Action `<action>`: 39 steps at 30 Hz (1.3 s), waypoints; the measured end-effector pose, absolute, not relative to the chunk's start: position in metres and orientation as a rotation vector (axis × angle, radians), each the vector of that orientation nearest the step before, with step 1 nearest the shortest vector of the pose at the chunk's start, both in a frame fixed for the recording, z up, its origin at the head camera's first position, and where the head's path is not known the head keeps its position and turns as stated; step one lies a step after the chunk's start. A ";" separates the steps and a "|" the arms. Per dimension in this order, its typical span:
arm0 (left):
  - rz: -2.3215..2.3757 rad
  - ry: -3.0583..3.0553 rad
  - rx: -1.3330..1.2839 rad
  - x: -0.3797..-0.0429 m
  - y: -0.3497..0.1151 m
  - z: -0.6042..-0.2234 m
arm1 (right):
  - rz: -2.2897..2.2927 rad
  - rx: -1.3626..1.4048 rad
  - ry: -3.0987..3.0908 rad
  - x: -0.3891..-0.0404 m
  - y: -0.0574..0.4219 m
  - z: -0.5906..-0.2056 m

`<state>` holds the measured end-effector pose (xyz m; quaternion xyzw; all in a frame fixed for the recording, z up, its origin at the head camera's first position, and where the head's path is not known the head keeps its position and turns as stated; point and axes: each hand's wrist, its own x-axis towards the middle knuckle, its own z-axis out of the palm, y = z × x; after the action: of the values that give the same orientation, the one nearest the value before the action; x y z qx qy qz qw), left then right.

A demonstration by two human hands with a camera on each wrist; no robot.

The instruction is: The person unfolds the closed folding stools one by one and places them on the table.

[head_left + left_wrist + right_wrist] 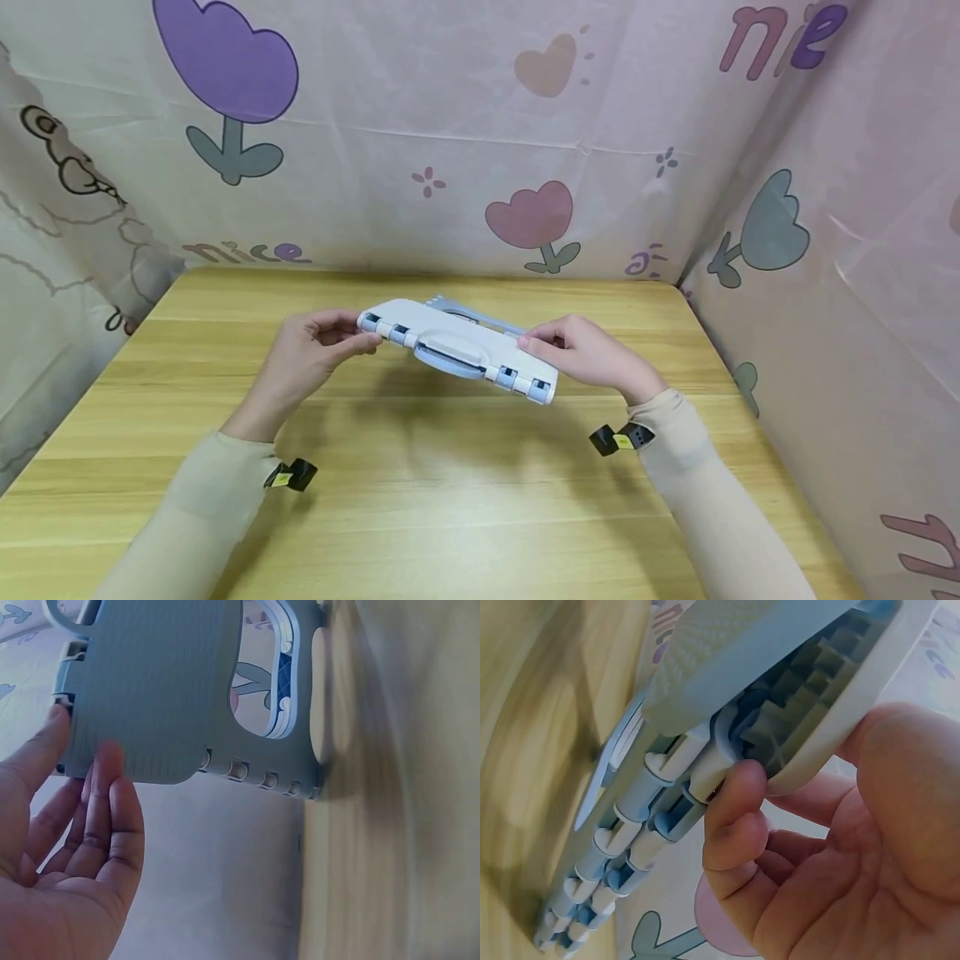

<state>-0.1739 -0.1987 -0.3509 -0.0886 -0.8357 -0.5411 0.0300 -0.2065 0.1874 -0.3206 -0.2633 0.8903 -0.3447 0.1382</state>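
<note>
A white and blue-grey plastic folding step stool (408,315) is held tilted above the table, its right end lower in the head view. A carry handle (450,364) and hinge joints line its near edge. My left hand (303,354) pinches the left corner, thumb on the hinged edge and fingertips against the panel in the left wrist view. My right hand (588,354) grips the right end between thumb and fingers. The right wrist view shows ribs inside the panel (727,682) and rows of hinges. A leg frame (214,739) with a rounded cut-out hangs partly folded out.
The wooden table (420,517) lies beneath the stool. A printed cloth curtain (390,208) with flowers and lettering closes off the back and both sides. Each sleeve carries a small black device (302,475) at the wrist.
</note>
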 end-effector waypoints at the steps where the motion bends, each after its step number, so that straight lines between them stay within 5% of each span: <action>1: -1.660 -2.563 -0.280 -0.176 -0.198 -0.350 | -1.000 -0.762 2.575 -0.207 0.187 -0.320; 24: -1.762 -2.416 -0.296 -0.220 -0.184 -0.323 | -1.166 -0.908 2.523 -0.201 0.204 -0.329; 39: -1.837 -2.465 -0.254 -0.249 -0.178 -0.303 | -1.206 -0.775 2.479 -0.201 0.211 -0.353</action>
<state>-0.2489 -0.1782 -0.3030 -0.0823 -0.7987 -0.5954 0.0283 -0.2010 0.2106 -0.3527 -0.2680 0.8574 -0.4170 0.1385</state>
